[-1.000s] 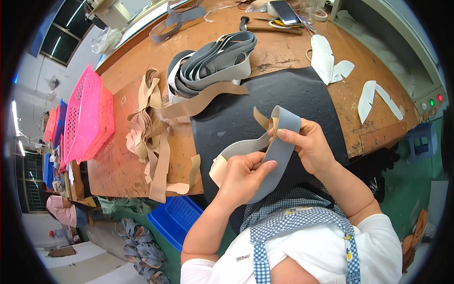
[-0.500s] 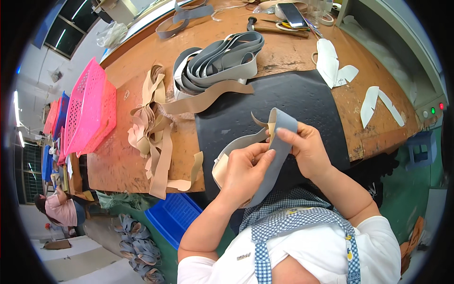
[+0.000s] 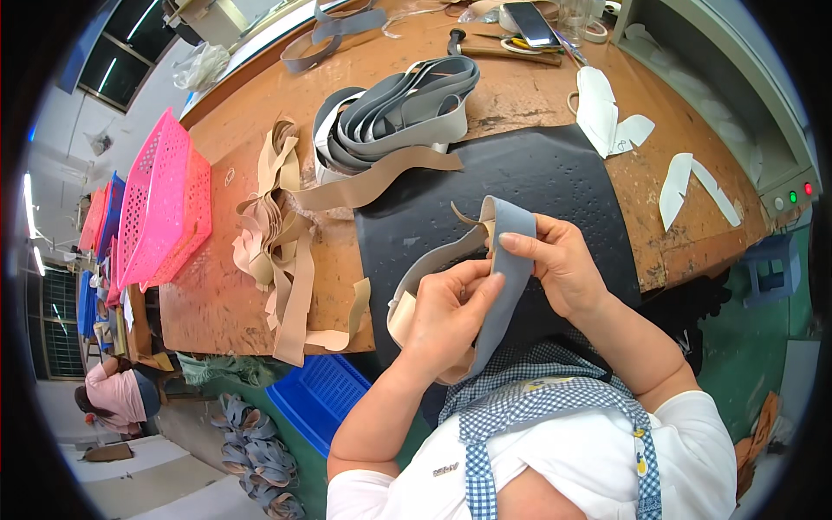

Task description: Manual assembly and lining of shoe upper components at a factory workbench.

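A long blue-grey strip with a beige inner side is bent into a loop between my hands, above a black mat. My left hand pinches the strip's near edge between thumb and fingers. Higher up, my right hand grips it with the thumb on the blue-grey face; its fingers are partly hidden behind. A thin curled end stands up near the top of the loop. On the mat's far left edge lies a tan strip, beyond my left hand.
Coiled grey strips and a pile of beige strips lie on the wooden table. White cut pieces, a hammer and a phone sit farther back. A pink basket is left; a blue basket stands below the table edge.
Both hands keep their hold on the strip. The top of the loop and my right hand have shifted slightly left. The person in the left background has bent lower.
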Available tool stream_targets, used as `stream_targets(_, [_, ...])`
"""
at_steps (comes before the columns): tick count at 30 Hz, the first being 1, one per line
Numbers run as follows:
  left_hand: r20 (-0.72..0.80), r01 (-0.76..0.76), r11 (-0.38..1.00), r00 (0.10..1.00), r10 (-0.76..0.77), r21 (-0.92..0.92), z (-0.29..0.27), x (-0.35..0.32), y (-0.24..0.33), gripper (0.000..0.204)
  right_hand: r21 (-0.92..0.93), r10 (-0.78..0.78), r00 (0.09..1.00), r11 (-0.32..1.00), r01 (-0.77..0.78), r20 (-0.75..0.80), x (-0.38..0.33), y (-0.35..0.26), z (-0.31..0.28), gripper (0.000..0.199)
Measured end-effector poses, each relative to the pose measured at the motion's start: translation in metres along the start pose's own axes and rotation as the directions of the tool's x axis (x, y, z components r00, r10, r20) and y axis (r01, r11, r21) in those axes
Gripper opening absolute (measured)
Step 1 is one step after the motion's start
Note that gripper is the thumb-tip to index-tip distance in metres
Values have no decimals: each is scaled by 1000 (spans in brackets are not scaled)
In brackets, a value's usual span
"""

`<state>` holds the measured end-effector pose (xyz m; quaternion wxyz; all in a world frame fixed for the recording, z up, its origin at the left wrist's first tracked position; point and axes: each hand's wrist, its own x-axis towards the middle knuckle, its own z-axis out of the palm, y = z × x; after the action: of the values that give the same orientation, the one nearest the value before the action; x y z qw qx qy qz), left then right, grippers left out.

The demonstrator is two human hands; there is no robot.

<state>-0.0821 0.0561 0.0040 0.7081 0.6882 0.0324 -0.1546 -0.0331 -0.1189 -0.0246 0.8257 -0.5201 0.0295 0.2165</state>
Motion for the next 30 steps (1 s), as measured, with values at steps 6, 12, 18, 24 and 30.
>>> stream_targets(6, [-23, 52, 982, 998, -57, -183, -8, 10, 2, 24, -8, 39, 998, 999, -38, 56, -3, -4, 3, 27])
stream_targets(12, [-213, 59, 994, 974, -77, -92, -11, 21, -3, 26, 116, 127, 954, 980, -163, 272, -7, -8, 0, 28])
stream_targets(18, [-148, 30, 979, 987, -61, -201, -6, 26, 5, 27, 30, 93, 979, 994, -101, 184, -5, -8, 7, 30])
stream_targets(24, [-181, 34, 998, 982, -43, -49, -12, 35, 1, 28, -6, 115, 959, 993, -118, 258, -2, -5, -1, 31])
stream_targets(30, [-97, -60, 996, 994, 54, -61, -10, 33, -4, 31, 20, 87, 992, 996, -89, 87, 5, -4, 6, 27])
